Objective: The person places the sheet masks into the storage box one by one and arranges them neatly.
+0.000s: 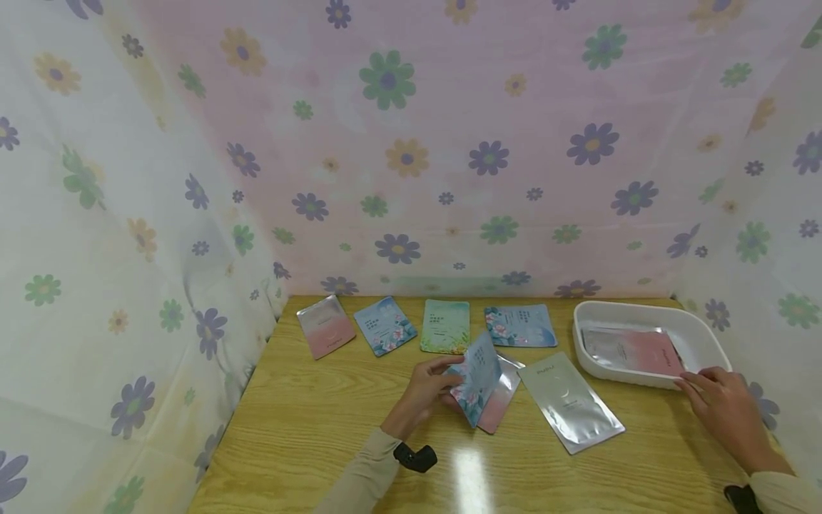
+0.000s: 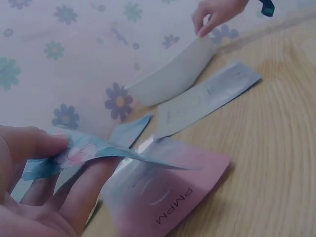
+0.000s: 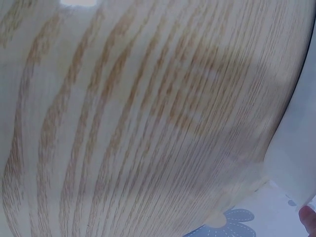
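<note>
Between its thumb and fingers, my left hand (image 1: 420,392) pinches a blue floral sheet mask packet (image 1: 481,378), raised and tilted above the table. Partly hidden beneath it lies a silver-and-pink packet (image 1: 504,396), marked PMPM in the left wrist view. My right hand (image 1: 732,410) pinches the near right rim of a white plastic basket (image 1: 597,368). Inside the basket are silver-and-pink packets (image 1: 632,350), lying flat; how many cannot be told. In the right wrist view, only a fingertip (image 3: 308,219) shows at the basket's edge.
Along the table's back lie a silver-and-pink packet (image 1: 326,327), a blue packet (image 1: 385,326), a green packet (image 1: 445,325) and another blue packet (image 1: 521,326). A large silver packet (image 1: 571,403) lies left of the basket. Flowered cloth (image 1: 437,207) encloses the wooden table (image 1: 308,428).
</note>
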Demonstrator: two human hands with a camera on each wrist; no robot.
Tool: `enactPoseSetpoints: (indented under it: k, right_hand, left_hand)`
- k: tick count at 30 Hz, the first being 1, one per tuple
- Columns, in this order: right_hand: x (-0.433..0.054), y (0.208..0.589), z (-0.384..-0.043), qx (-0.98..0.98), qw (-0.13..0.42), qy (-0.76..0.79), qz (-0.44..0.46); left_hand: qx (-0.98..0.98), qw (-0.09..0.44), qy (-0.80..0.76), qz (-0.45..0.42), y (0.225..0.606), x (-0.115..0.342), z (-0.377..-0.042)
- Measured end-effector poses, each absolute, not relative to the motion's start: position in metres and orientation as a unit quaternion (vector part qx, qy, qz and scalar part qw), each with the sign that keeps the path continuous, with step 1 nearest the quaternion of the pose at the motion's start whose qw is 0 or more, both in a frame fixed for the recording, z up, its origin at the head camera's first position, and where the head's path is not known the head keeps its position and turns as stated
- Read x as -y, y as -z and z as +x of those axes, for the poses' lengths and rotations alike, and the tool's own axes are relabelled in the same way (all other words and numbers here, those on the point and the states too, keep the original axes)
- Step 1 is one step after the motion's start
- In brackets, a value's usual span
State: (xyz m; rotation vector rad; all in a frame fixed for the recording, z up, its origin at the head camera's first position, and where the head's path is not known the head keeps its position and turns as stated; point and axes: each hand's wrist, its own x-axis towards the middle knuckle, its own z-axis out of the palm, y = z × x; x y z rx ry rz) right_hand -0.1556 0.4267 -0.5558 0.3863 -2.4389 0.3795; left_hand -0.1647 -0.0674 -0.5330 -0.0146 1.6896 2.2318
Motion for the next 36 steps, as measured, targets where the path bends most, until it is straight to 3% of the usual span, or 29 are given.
enactPoseSetpoints:
  k: [12, 36]
  right_hand:
    - [-0.427, 0.555, -0.156, 0.924, 0.321, -0.143, 0.149]
    - [-0.426, 0.555, -0.154, 0.923, 0.323, -0.148, 0.147]
  left_hand:
    - [-0.536, 0.183, -0.824, -0.023, 0.54, 0.067, -0.171]
    - [-0.527, 0.237, -0.815, 0.05, 0.515, 0.024, -0.2]
